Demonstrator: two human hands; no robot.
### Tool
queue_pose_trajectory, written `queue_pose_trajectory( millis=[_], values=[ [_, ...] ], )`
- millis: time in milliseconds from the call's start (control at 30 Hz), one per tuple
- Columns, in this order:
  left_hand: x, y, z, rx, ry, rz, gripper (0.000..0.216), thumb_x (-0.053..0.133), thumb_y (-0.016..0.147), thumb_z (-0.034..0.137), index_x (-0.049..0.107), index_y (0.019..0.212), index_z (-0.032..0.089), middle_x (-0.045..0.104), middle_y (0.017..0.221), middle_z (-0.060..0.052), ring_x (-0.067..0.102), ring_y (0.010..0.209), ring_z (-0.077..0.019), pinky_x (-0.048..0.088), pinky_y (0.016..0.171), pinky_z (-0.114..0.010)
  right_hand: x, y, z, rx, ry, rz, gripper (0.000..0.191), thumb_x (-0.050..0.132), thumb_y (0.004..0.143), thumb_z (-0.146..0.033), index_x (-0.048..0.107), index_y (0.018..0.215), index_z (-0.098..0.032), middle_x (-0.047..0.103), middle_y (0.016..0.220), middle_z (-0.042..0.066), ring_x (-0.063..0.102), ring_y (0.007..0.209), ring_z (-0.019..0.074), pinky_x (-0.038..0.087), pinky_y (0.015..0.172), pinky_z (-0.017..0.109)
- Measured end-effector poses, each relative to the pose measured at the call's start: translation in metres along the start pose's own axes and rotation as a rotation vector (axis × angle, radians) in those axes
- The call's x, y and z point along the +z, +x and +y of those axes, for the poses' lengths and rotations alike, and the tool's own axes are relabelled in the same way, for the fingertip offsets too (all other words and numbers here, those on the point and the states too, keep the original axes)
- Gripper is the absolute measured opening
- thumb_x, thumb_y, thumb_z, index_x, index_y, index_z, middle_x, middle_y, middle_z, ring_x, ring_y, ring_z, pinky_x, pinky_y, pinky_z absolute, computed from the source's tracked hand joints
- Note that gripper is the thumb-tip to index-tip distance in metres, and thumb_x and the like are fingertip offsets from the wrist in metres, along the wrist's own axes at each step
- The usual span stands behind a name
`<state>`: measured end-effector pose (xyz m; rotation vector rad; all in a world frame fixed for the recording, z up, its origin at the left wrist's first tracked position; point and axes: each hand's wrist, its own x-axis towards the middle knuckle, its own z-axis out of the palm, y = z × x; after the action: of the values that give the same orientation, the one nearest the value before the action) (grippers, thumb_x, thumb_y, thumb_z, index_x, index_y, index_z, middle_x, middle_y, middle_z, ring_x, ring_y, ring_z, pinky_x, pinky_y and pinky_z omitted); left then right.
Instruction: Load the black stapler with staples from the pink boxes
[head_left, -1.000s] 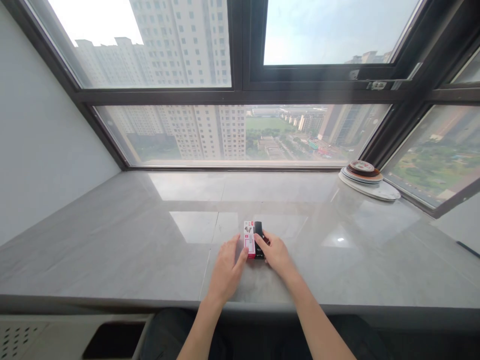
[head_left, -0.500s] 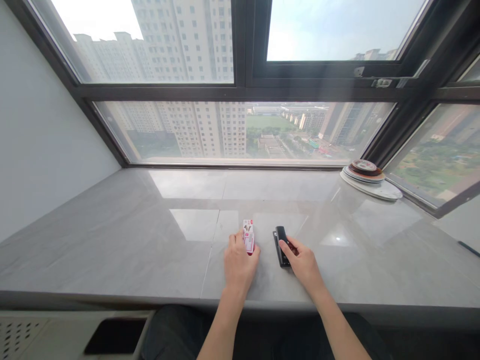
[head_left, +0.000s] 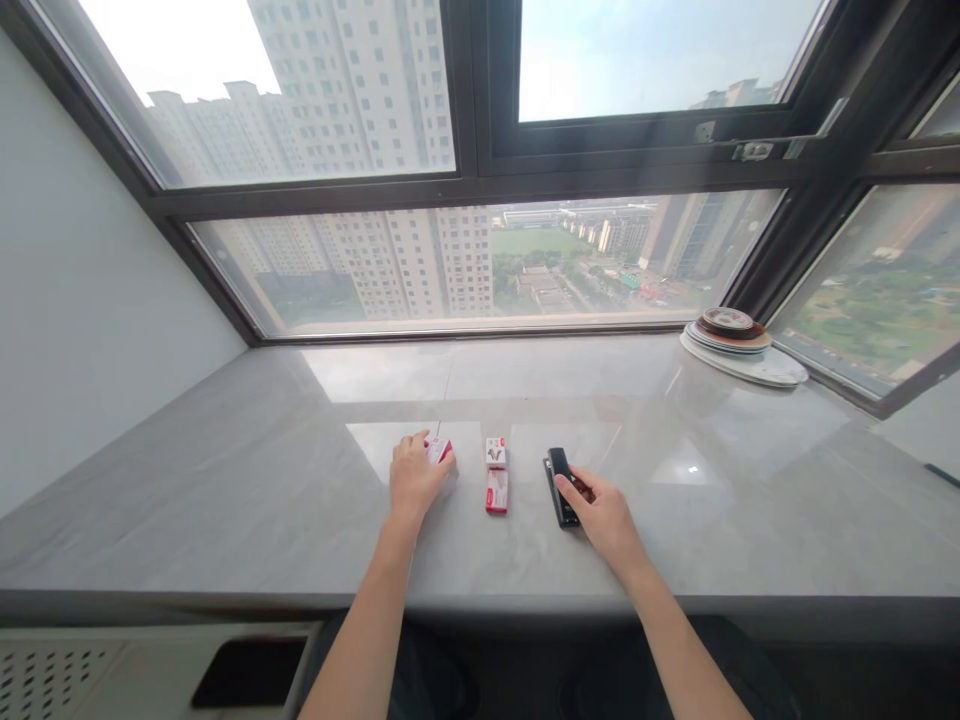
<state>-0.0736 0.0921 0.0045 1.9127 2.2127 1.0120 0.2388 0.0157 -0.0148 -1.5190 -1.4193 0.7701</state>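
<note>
Across the sill (head_left: 225, 500), the right grip (head_left: 606, 515) clasps the black stapler (head_left: 559, 472); left of the stapler, two small boxes (head_left: 496, 488) lie free; farther left, the left grip (head_left: 416, 475) pinches a third box (head_left: 439, 450). Apparently half laid out; two items unreleased.

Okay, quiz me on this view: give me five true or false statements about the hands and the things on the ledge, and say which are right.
1. The right hand is on the black stapler. True.
2. The stapler is the only thing being held. False: the left hand holds a red-and-white box.
3. Two more small boxes, a nearer box and a farther box, are between the hands. True.
4. All the boxes are to the right of the stapler. False: all three are to its left.
5. A stack of plates sits at the far right of the grey ledge. True.
</note>
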Motion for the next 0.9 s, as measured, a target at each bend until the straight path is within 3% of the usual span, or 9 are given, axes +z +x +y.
queue_pose_trajectory(
  millis=[133, 267, 433, 567, 700, 800, 900],
  values=[
    [-0.014, -0.012, 0.000, 0.024, -0.007, 0.037, 0.043, 0.061, 0.091, 0.043, 0.062, 0.128, 0.023, 0.065, 0.112, -0.008, 0.060, 0.110, -0.0280, 0.047, 0.099, -0.040, 0.000, 0.001, -0.001, 0.008, 0.005, -0.009, 0.052, 0.061, 0.091, -0.064, 0.076, 0.120, -0.023, 0.072, 0.085, 0.003, 0.060, 0.070, 0.0187, 0.049, 0.067, 0.029],
    [-0.030, -0.043, -0.019, 0.005, -0.010, 0.116, 0.045, 0.061, 0.091, 0.044, 0.060, 0.131, 0.025, 0.065, 0.113, -0.006, 0.061, 0.108, -0.0271, 0.048, 0.095, -0.039, -0.001, 0.001, -0.001, 0.017, 0.006, -0.011, 0.052, 0.061, 0.091, -0.063, 0.076, 0.120, -0.023, 0.072, 0.086, 0.003, 0.061, 0.071, 0.0192, 0.049, 0.066, 0.029],
    [-0.041, -0.071, -0.032, -0.061, 0.067, 0.063, 0.049, 0.066, 0.086, 0.042, 0.060, 0.130, 0.022, 0.065, 0.112, -0.009, 0.060, 0.106, -0.0314, 0.048, 0.093, -0.044, 0.001, 0.001, -0.001, 0.014, -0.003, 0.004, 0.053, 0.061, 0.091, -0.063, 0.076, 0.119, -0.022, 0.071, 0.083, 0.003, 0.061, 0.069, 0.0193, 0.049, 0.065, 0.029],
    [-0.043, -0.078, 0.003, 0.081, 0.026, 0.131, 0.037, 0.060, 0.094, 0.038, 0.063, 0.130, 0.028, 0.061, 0.122, -0.010, 0.055, 0.115, -0.0322, 0.044, 0.101, -0.048, 0.001, 0.000, -0.001, 0.023, -0.019, 0.019, 0.054, 0.061, 0.090, -0.064, 0.076, 0.119, -0.022, 0.071, 0.082, 0.003, 0.061, 0.068, 0.0193, 0.049, 0.065, 0.029],
    [-0.029, -0.081, 0.049, 0.270, -0.120, -0.062, 0.027, 0.051, 0.102, 0.040, 0.069, 0.120, 0.033, 0.062, 0.110, -0.005, 0.060, 0.105, -0.0255, 0.046, 0.098, -0.041, 0.001, -0.002, -0.001, 0.004, -0.021, 0.025, 0.054, 0.060, 0.090, -0.064, 0.076, 0.119, -0.021, 0.069, 0.078, 0.003, 0.059, 0.066, 0.0188, 0.049, 0.063, 0.028],
    [-0.009, -0.080, 0.069, 0.291, -0.090, -0.166, 0.032, 0.053, 0.101, 0.046, 0.066, 0.128, 0.035, 0.062, 0.108, -0.005, 0.061, 0.104, -0.0251, 0.046, 0.096, -0.040, 0.001, -0.003, -0.001, -0.004, -0.017, 0.024, 0.057, 0.059, 0.090, -0.064, 0.076, 0.120, -0.019, 0.068, 0.078, 0.004, 0.059, 0.067, 0.0189, 0.049, 0.064, 0.028],
    [0.005, -0.079, 0.075, 0.230, -0.014, -0.160, 0.054, 0.060, 0.095, 0.053, 0.054, 0.144, 0.030, 0.062, 0.116, -0.008, 0.059, 0.112, -0.0290, 0.044, 0.097, -0.041, 0.001, -0.003, 0.000, 0.000, -0.011, 0.029, 0.060, 0.059, 0.090, -0.064, 0.073, 0.127, -0.018, 0.068, 0.079, 0.004, 0.059, 0.068, 0.0190, 0.050, 0.066, 0.029]
  ],
)
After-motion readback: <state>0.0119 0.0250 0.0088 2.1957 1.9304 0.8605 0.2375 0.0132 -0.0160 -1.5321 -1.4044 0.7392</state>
